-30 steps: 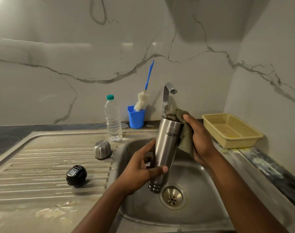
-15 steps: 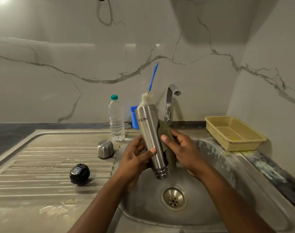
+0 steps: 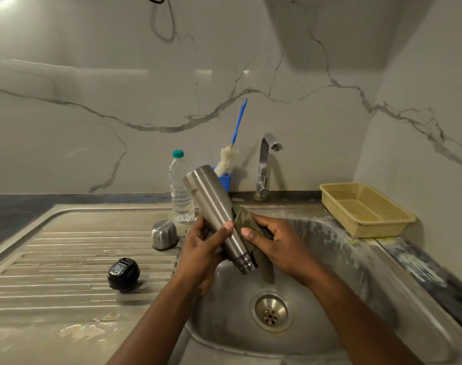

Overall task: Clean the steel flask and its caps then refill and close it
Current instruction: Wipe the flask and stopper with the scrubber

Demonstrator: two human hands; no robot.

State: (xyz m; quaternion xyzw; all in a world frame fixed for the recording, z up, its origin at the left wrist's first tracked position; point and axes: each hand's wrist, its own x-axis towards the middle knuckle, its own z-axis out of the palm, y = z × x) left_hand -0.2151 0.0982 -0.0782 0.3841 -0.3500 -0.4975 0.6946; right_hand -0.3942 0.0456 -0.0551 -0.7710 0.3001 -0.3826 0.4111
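Note:
The steel flask [image 3: 214, 206] is held upside down and tilted, its base up to the left, its threaded open mouth down over the sink basin [image 3: 337, 272]. My left hand [image 3: 200, 248] grips its lower body from the left. My right hand [image 3: 272, 243] holds a dark green cloth [image 3: 247, 222] pressed against the flask's right side. The steel outer cap [image 3: 164, 234] stands on the drainboard beside the basin. The black inner cap [image 3: 123, 274] lies further left on the drainboard.
A clear plastic water bottle [image 3: 181, 189] with a teal cap stands behind the flask. A blue cup [image 3: 226, 180] holds a bottle brush [image 3: 228, 159]. The tap [image 3: 265, 164] rises at the back, not running. A yellow basket [image 3: 364, 209] sits at right.
The flask has swung leftward and tilted further, base toward the water bottle. My right hand with the cloth has slid down from the flask's top to its lower part near the mouth.

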